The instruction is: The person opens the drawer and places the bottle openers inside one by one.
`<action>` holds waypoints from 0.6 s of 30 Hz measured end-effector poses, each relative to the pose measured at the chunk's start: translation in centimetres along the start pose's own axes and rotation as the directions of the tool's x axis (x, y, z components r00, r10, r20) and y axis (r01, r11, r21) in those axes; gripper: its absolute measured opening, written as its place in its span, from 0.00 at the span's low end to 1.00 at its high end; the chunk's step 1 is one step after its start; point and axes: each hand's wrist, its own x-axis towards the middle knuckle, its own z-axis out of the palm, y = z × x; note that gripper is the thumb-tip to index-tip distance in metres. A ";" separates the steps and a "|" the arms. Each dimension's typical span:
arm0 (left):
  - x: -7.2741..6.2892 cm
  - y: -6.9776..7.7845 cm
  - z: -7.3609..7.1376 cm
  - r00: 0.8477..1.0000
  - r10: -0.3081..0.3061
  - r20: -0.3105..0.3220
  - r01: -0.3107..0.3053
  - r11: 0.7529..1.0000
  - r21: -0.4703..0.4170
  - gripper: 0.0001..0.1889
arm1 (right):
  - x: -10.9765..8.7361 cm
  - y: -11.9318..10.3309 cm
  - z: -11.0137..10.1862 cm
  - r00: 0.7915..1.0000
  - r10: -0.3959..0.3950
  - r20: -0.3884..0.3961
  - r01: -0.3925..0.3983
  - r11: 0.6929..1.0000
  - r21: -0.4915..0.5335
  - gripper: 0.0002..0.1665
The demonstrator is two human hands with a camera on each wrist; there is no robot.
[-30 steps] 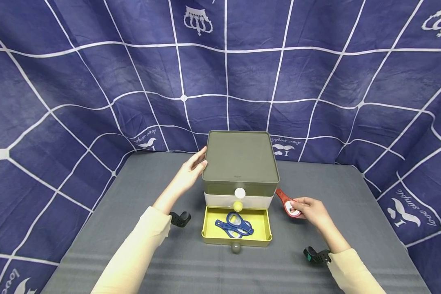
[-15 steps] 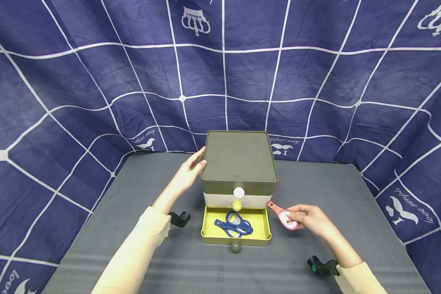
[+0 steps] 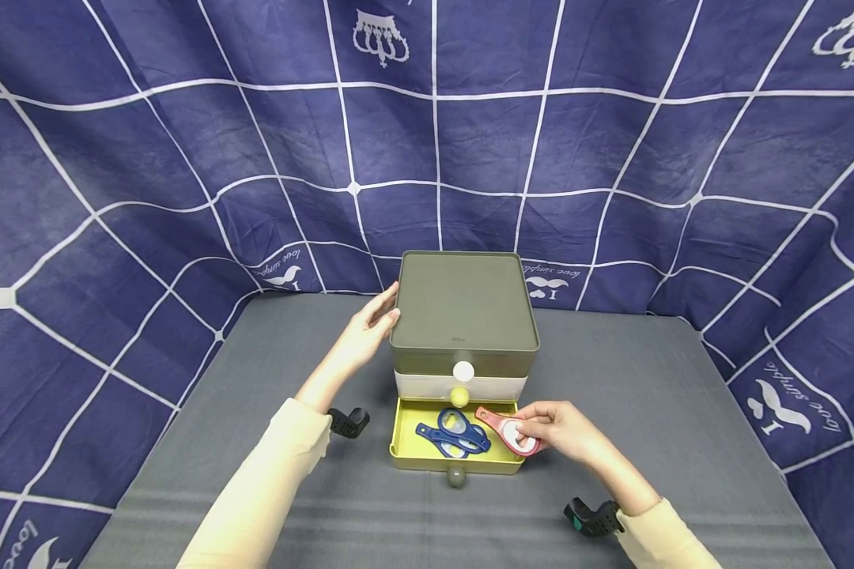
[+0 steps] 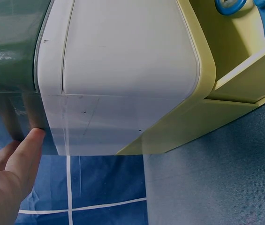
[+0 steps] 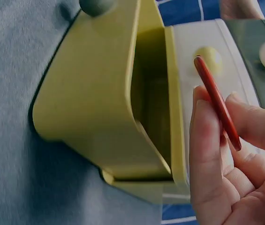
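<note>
A small drawer cabinet (image 3: 466,304) with a dark green top stands on the grey cloth. Its bottom yellow drawer (image 3: 423,464) is pulled out, and blue magnifying glasses (image 3: 450,436) lie overlapped inside. Over the right part of that drawer, my right hand (image 3: 565,433) pinches a red magnifying glass (image 3: 496,423) by its round end, between thumb and fingers. The handle points left toward the blue ones; the right wrist view shows the red glass (image 5: 216,101) edge-on above the drawer. Fairly straight fingers of my left hand (image 3: 363,336) rest against the cabinet's upper left side.
A white middle drawer with a yellow knob (image 3: 459,397) and a green upper one with a white knob (image 3: 463,371) are pushed in. The open drawer's dark knob (image 3: 456,476) sticks out in front. A blue curtain (image 3: 470,142) hangs behind the table.
My right hand has carried the red magnifying glass leftward, from beside the cabinet to over the open drawer. My left hand has stayed on the cabinet's side.
</note>
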 end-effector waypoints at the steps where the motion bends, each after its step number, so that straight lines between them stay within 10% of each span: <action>1: 0.0 0.0 0.0 1.000 0.000 0.000 0.000 1.000 0.001 0.28 | 0.3 0.0 0.3 1.000 -0.005 0.002 0.006 1.000 -0.016 0.15; 18: 0.1 -0.1 0.0 1.000 -0.005 0.003 0.005 1.000 0.010 0.28 | 3.4 0.3 5.5 0.989 -0.123 -0.081 0.089 0.938 -0.335 0.05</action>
